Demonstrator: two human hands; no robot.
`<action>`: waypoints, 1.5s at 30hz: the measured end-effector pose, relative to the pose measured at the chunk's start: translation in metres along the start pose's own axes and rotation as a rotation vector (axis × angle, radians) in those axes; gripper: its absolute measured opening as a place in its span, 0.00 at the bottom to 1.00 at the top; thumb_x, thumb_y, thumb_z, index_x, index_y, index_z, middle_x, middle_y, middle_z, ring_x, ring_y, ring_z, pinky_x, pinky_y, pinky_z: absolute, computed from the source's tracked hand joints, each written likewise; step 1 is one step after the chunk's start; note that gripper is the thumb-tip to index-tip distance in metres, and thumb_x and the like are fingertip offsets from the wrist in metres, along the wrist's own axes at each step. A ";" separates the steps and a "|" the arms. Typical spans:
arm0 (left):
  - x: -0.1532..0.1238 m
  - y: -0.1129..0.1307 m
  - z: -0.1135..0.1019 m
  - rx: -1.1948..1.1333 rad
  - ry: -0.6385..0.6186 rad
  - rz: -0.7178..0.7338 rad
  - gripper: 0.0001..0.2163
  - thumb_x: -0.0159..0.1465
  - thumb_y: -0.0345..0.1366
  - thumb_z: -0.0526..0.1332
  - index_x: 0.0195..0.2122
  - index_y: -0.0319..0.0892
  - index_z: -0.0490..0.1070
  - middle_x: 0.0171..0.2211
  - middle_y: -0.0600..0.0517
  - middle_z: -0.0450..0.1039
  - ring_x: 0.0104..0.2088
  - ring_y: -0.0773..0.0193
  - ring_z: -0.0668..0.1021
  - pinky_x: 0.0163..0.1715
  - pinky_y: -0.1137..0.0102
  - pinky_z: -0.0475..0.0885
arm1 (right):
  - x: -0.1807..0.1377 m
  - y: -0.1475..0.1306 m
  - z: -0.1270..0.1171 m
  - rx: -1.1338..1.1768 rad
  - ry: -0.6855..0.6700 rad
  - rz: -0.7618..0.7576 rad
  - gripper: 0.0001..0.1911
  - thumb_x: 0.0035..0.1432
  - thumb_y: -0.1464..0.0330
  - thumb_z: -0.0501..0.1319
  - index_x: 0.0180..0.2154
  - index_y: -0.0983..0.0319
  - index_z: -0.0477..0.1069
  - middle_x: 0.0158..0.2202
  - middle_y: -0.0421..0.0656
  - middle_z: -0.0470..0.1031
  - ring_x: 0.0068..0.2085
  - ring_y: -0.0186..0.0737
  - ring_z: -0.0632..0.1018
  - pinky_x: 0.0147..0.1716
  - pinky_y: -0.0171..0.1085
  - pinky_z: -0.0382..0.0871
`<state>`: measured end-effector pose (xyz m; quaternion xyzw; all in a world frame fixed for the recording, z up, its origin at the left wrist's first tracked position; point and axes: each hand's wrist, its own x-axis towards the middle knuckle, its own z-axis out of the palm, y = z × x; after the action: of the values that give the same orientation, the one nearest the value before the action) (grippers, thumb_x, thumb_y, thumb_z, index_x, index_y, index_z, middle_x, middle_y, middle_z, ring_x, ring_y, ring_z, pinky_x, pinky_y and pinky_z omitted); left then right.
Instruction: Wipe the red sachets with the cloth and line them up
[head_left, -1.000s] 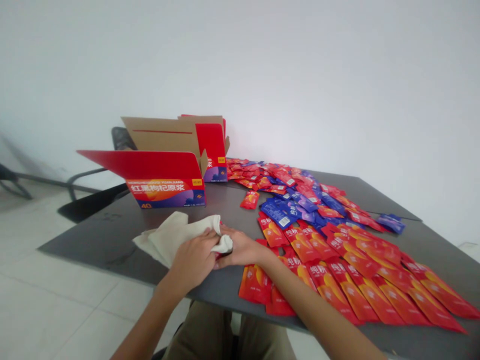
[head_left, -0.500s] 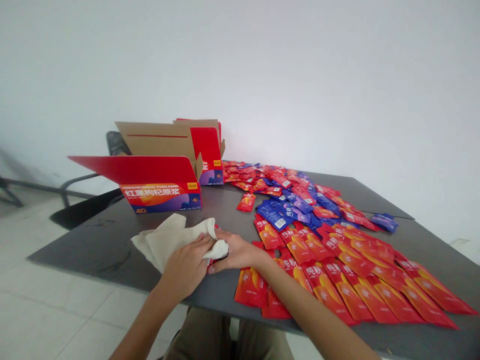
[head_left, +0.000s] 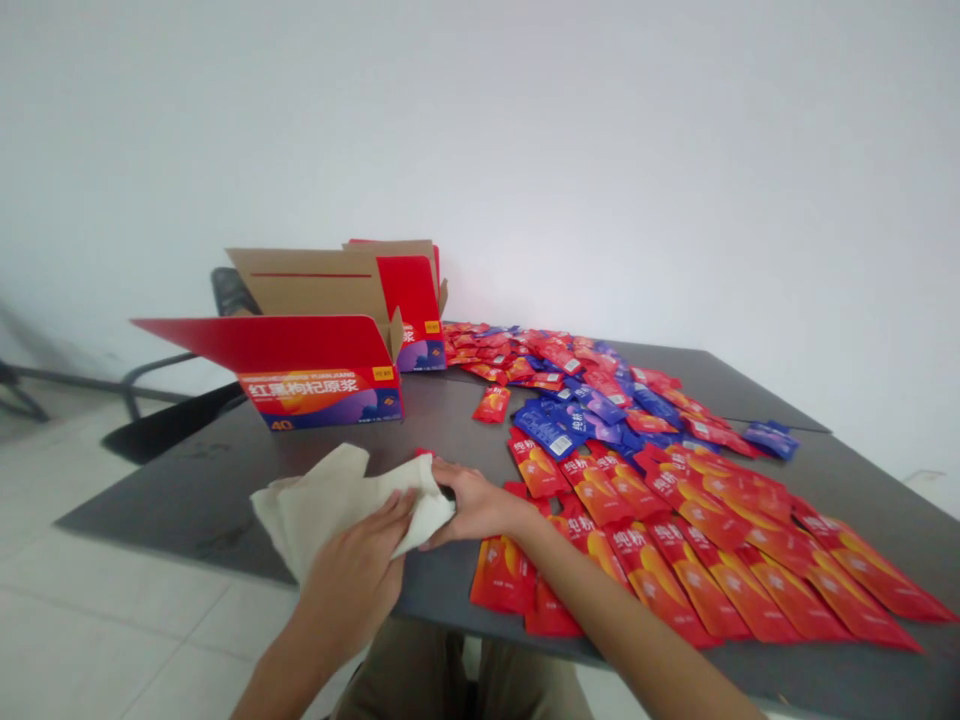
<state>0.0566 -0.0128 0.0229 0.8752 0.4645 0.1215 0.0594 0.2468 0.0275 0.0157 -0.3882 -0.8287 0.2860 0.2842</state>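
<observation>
My left hand (head_left: pixel 364 560) is closed on a folded cream cloth (head_left: pixel 330 500) above the near part of the dark table. Its fingers press the cloth against something in my right hand (head_left: pixel 472 505). A small red edge of a pouch (head_left: pixel 424 453) peeks out behind the cloth, beside my right fingertips; the cloth and fingers hide the rest. Right of my hands, red pouches (head_left: pixel 652 570) with an orange fruit print lie in overlapping rows. A single red pouch (head_left: pixel 492 404) rests apart, beyond my right hand.
Two open cartons stand at the back left: a near one (head_left: pixel 322 395) and a far one (head_left: pixel 420 300), flaps up. A mixed heap of red and blue pouches (head_left: pixel 585 400) spreads over the back of the table (head_left: pixel 450 440). A black chair (head_left: pixel 172 415) stands left.
My left hand has shifted slightly down and left, and the cloth has spread over more of what my right hand holds. The red between my hands is now mostly covered.
</observation>
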 end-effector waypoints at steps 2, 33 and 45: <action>-0.005 0.001 0.000 0.007 0.001 -0.014 0.25 0.60 0.26 0.48 0.59 0.43 0.65 0.62 0.49 0.64 0.62 0.59 0.65 0.60 0.63 0.64 | 0.000 0.001 0.000 -0.006 -0.002 -0.005 0.35 0.34 0.62 0.75 0.48 0.59 0.72 0.51 0.43 0.73 0.52 0.47 0.74 0.54 0.43 0.64; 0.018 0.008 -0.004 0.055 0.012 -0.011 0.22 0.58 0.24 0.49 0.52 0.42 0.71 0.56 0.47 0.71 0.61 0.56 0.68 0.57 0.61 0.66 | 0.001 0.001 0.000 0.041 0.006 0.004 0.35 0.38 0.63 0.73 0.51 0.56 0.69 0.50 0.40 0.73 0.50 0.44 0.74 0.53 0.41 0.65; 0.025 0.011 -0.008 0.071 -0.009 -0.032 0.20 0.58 0.24 0.51 0.49 0.43 0.72 0.53 0.48 0.74 0.60 0.56 0.69 0.56 0.62 0.67 | 0.001 0.003 0.001 0.088 0.000 -0.015 0.36 0.40 0.65 0.73 0.53 0.56 0.67 0.48 0.39 0.74 0.49 0.42 0.75 0.53 0.40 0.65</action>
<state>0.0766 0.0018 0.0370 0.8698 0.4821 0.1003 0.0323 0.2466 0.0299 0.0131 -0.3692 -0.8181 0.3202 0.3031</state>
